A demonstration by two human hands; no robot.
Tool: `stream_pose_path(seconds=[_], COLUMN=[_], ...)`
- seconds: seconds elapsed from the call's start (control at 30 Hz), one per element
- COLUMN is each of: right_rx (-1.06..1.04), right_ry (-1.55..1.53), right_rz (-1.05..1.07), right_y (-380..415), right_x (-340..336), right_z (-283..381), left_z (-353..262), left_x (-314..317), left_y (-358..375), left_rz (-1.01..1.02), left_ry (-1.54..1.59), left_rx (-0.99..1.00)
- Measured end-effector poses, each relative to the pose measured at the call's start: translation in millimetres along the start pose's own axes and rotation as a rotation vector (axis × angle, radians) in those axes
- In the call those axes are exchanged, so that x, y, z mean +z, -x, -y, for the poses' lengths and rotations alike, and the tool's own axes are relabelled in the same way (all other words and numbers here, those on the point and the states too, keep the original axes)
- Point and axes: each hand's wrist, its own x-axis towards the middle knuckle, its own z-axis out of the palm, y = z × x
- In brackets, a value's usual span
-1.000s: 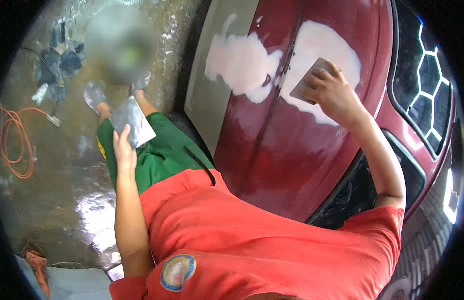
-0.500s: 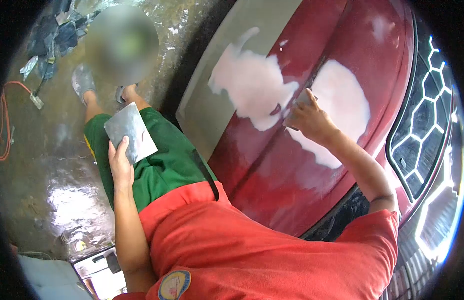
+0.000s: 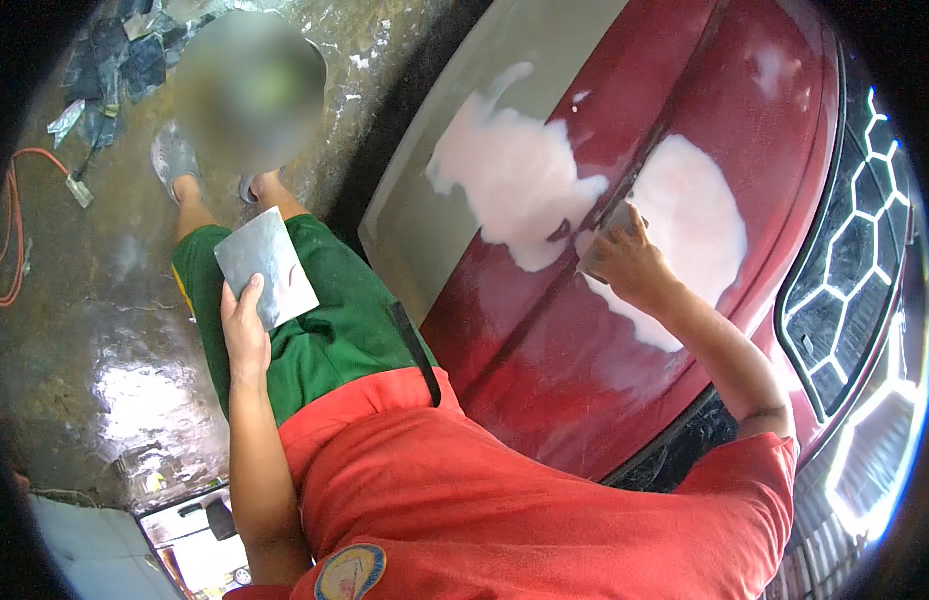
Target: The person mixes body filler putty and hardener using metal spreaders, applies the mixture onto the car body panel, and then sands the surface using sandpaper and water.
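Note:
My left hand (image 3: pixel 248 330) grips the near edge of a flat metal plate (image 3: pixel 257 262), thumb on top, over my green shorts. A small reddish smear marks the plate's right part. On the red car panel (image 3: pixel 525 390), my right hand (image 3: pixel 640 265) presses a thin grey spreader (image 3: pixel 619 220), partly covered by its fingers. The spreader lies over the dark crease between two pale pink filler patches: a ragged patch (image 3: pixel 515 180) on the left and a rounder patch (image 3: pixel 695 195) on the right, which my hand partly covers.
A grey band (image 3: pixel 530 60) runs along the panel's left side. Dark glass (image 3: pixel 845 290) with hexagon light reflections borders the right. An orange cord (image 3: pixel 15 220) and scraps (image 3: pixel 115 70) lie on the wet-looking floor (image 3: pixel 75 370). A blurred round area hides part of the floor near my feet.
The view has shifted slightly, so the panel appears lower and farther right. My right hand has moved slightly along the crease with the spreader. My left hand still holds the plate.

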Motion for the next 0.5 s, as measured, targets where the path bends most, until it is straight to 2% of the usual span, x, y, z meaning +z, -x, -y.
stream_pose_path(seconds=[0.13,0.23,0.43,0.5], right_rx=[-0.03,-0.02,-0.045,-0.017], right_ry=[-0.004,-0.044,0.03,0.023], right_rz=[-0.041,-0.307,-0.042,-0.047], right_y=[4.9,-4.5,-22.5,-23.3], right_x=[1.7,8.0,5.9,8.2], right_z=[-3.7,-12.6,-25.7,-23.1], left_z=[3.4,0.1,3.6,4.2], left_x=[-4.6,-3.9,-8.1,-9.6], left_y=[-1.9,0.1,-1.8,-3.0], left_rz=[0.002,-0.008,-0.004,-0.001], left_ry=[0.002,-0.006,0.019,0.012], left_rx=[-0.011,0.013,0.011,0.012])
